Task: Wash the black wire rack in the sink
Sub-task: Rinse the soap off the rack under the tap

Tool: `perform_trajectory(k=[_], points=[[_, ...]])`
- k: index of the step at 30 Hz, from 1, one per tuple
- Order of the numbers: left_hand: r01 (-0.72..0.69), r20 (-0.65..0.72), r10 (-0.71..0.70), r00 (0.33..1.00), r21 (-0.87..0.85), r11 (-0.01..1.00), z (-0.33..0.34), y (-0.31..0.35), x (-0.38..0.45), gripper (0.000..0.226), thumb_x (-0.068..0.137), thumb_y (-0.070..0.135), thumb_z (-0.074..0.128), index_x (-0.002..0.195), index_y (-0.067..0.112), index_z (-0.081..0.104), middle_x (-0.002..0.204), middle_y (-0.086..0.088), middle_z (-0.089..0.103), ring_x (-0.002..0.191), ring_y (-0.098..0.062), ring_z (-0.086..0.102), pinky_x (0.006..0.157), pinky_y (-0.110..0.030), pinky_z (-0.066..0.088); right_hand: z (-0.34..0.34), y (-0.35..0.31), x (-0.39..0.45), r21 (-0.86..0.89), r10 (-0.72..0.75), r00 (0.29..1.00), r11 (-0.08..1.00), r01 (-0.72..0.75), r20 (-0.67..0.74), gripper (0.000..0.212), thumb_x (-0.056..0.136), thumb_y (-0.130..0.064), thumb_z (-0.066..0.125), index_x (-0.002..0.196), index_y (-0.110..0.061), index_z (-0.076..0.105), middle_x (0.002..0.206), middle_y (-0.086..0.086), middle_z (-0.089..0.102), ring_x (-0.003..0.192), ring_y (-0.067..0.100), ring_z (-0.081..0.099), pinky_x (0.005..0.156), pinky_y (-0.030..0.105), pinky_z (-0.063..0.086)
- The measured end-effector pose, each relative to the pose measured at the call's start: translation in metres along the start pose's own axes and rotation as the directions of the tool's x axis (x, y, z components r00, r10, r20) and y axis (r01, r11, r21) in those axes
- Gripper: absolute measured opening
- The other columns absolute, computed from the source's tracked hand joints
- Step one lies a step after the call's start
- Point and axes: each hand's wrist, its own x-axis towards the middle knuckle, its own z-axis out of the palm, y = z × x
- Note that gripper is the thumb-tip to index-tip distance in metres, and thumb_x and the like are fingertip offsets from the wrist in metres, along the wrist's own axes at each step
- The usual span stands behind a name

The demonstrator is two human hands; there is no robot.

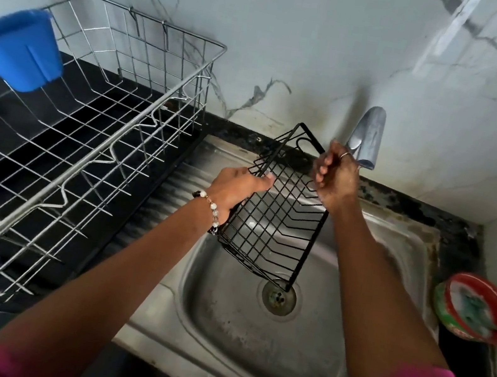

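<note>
My left hand (235,187) grips the black wire rack (271,219) by its left edge — fingers curled round the wire — tilted above the sink (218,312). My right hand (335,177) curls round its upper right edge, just beside the tap (367,136).

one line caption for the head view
Both hands hold a black wire rack over the sink.

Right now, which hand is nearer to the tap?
The right hand. It is raised just beside the tap, at the black wire rack's top edge. The left hand holds the rack's left side, farther away.
</note>
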Motion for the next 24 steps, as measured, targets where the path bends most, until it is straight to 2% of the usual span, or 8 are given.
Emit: perform_trajectory(k=[3, 8, 11, 13, 16, 18, 21, 24], points=[[0.005, 0.025, -0.005, 1.000, 0.014, 1.000, -0.003, -0.003, 0.001, 0.084, 0.069, 0.051, 0.078, 0.138, 0.015, 0.047, 0.140, -0.008, 0.052, 0.129, -0.026, 0.046, 0.109, -0.047, 0.031, 0.003, 0.003, 0.008, 0.074, -0.014, 0.998, 0.997, 0.009, 0.060, 0.044, 0.095, -0.026, 0.051, 0.052, -0.018, 0.048, 0.040, -0.003, 0.039, 0.030, 0.011, 0.029, 0.030, 0.023, 0.023], [-0.028, 0.041, 0.027, 0.999, 0.029, 0.999, 0.002, -0.010, 0.005, 0.087, 0.069, 0.048, 0.079, 0.143, 0.022, 0.042, 0.140, -0.004, 0.052, 0.128, -0.023, 0.048, 0.110, -0.049, 0.033, -0.004, -0.012, 0.009, -0.026, 0.038, 0.990, 0.999, -0.035, 0.133, 0.050, 0.095, -0.024, 0.048, 0.046, -0.019, 0.041, 0.034, -0.005, 0.033, 0.026, 0.008, 0.024, 0.029, 0.017, 0.015], [-0.009, 0.076, 0.007, 0.997, 0.023, 1.000, 0.011, -0.016, 0.004, 0.070, 0.080, 0.041, 0.074, 0.141, 0.023, 0.046, 0.133, -0.001, 0.058, 0.110, -0.016, 0.056, 0.107, -0.049, 0.035, -0.015, -0.025, 0.001, -0.093, 0.130, 0.989, 0.988, -0.123, 0.071, 0.041, 0.090, -0.026, 0.053, 0.052, -0.018, 0.040, 0.036, -0.006, 0.031, 0.027, 0.007, 0.024, 0.027, 0.015, 0.018], [-0.009, 0.105, 0.009, 0.994, 0.005, 1.000, 0.019, -0.021, 0.002, 0.065, 0.081, 0.038, 0.073, 0.139, 0.022, 0.048, 0.123, 0.004, 0.064, 0.095, -0.009, 0.058, 0.105, -0.043, 0.035, -0.020, -0.033, -0.007, -0.161, 0.214, 0.975, 0.962, -0.220, -0.055, 0.042, 0.094, -0.026, 0.049, 0.053, -0.019, 0.044, 0.039, -0.006, 0.031, 0.029, 0.008, 0.023, 0.029, 0.016, 0.019], [-0.017, 0.139, 0.018, 0.990, -0.012, 1.000, 0.030, -0.029, -0.001, 0.062, 0.079, 0.040, 0.074, 0.135, 0.023, 0.052, 0.109, 0.012, 0.065, 0.092, -0.002, 0.056, 0.092, -0.031, 0.034, -0.017, -0.039, -0.022, -0.305, 0.354, 0.906, 0.858, -0.414, -0.234, 0.049, 0.099, -0.028, 0.042, 0.051, -0.021, 0.044, 0.041, -0.008, 0.031, 0.033, 0.008, 0.022, 0.033, 0.017, 0.016], [-0.032, 0.130, 0.030, 0.991, 0.012, 0.999, 0.036, -0.032, -0.003, 0.071, 0.068, 0.054, 0.076, 0.132, 0.029, 0.055, 0.110, 0.012, 0.068, 0.100, -0.008, 0.062, 0.084, -0.031, 0.040, -0.014, -0.042, -0.036, -0.413, 0.420, 0.871, 0.767, -0.491, -0.256, 0.044, 0.101, -0.028, 0.040, 0.058, -0.020, 0.045, 0.046, -0.007, 0.035, 0.037, 0.007, 0.025, 0.036, 0.020, 0.017], [-0.048, 0.113, 0.047, 0.993, 0.005, 0.999, 0.040, -0.039, 0.002, 0.084, 0.050, 0.067, 0.074, 0.127, 0.035, 0.059, 0.113, 0.010, 0.070, 0.105, -0.012, 0.065, 0.085, -0.036, 0.048, -0.016, -0.047, -0.053, -0.665, 0.441, 0.873, 0.591, -0.457, -0.208, 0.029, 0.101, -0.016, 0.041, 0.077, -0.010, 0.056, 0.060, 0.001, 0.052, 0.047, 0.010, 0.043, 0.046, 0.022, 0.030], [-0.070, 0.130, 0.071, 0.989, -0.009, 0.998, 0.040, -0.039, 0.002, 0.081, 0.056, 0.055, 0.075, 0.132, 0.042, 0.052, 0.121, 0.024, 0.062, 0.108, -0.009, 0.062, 0.077, -0.036, 0.054, -0.020, -0.052, -0.061, -0.801, 0.383, 0.905, 0.475, -0.365, -0.186, 0.023, 0.099, -0.006, 0.045, 0.095, 0.006, 0.063, 0.079, 0.015, 0.065, 0.065, 0.021, 0.065, 0.056, 0.026, 0.053]])
